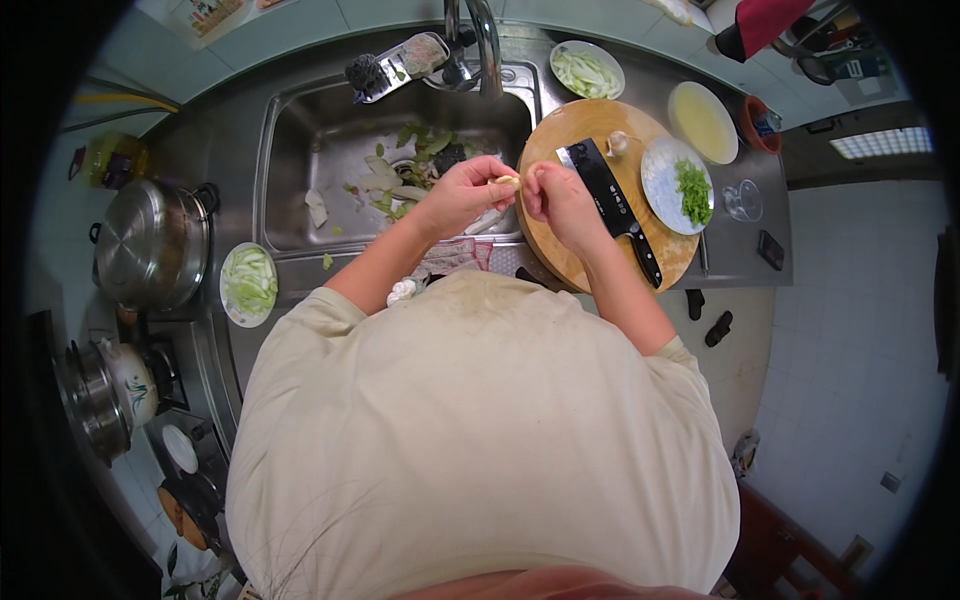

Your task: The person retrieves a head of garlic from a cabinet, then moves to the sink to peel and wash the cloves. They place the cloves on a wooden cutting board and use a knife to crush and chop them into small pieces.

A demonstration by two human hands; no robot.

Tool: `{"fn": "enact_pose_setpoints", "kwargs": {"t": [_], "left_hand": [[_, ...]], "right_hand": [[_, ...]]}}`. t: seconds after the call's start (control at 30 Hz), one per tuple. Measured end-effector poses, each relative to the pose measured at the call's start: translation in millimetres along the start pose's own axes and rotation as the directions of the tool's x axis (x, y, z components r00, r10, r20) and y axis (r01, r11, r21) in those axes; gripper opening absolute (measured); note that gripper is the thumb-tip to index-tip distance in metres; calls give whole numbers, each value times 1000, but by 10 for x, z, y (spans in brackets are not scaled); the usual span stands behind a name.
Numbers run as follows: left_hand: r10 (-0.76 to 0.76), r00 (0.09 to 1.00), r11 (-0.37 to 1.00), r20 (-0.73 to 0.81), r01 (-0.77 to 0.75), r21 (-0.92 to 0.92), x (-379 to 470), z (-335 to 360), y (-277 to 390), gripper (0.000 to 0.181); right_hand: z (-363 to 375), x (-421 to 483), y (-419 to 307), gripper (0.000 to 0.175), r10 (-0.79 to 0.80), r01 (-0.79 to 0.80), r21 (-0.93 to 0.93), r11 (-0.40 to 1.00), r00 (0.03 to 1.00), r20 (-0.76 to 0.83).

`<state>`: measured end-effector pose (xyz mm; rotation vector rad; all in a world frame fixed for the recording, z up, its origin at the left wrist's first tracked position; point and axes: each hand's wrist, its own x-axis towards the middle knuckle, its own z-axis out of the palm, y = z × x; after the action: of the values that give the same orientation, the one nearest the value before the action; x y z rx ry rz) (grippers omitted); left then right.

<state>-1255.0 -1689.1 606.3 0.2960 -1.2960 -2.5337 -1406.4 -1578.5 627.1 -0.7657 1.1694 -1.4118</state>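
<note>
My left hand [471, 193] holds a garlic clove [507, 181] between thumb and fingertips, above the right side of the sink. Close beside it, over the left edge of the round wooden cutting board [551, 131], is my right hand [559, 199], its fingers curled; whether a bit of skin is pinched in them cannot be told. A cleaver [607, 187] with a black handle lies flat on the board, partly behind my right hand. Above the blade rests a garlic bulb [618, 143]. A plate [660, 187] of chopped greens overlaps the board's right side.
Vegetable scraps [390, 180] lie in the steel sink [300, 142], beneath a faucet [487, 52]. A grater [409, 64] sits at its back rim. Around stand sliced vegetables in a bowl [587, 69] and on a plate [249, 285], a bowl of pale liquid [703, 122] and a large pot [150, 244].
</note>
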Motion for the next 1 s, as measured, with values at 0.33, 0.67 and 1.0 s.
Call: {"fn": "enact_pose_setpoints", "kwargs": {"t": [0.33,0.67,1.0], "left_hand": [[-338,919,939,-205,316,-135,100,-375,-278,23],[125,986,672,-110,-3,740,789,10,-1046,22],[291,921,374,258,-358,855,810,92,-1097,58]], "right_hand": [[-729,149,-83,57,-158,-45,-733,678,966,-206],[-1491,-967,295,50,-190,-354,-924,147,906,-378],[-1298,-1384,-82,29,-153,-437,-806,400,835,-529]]}}
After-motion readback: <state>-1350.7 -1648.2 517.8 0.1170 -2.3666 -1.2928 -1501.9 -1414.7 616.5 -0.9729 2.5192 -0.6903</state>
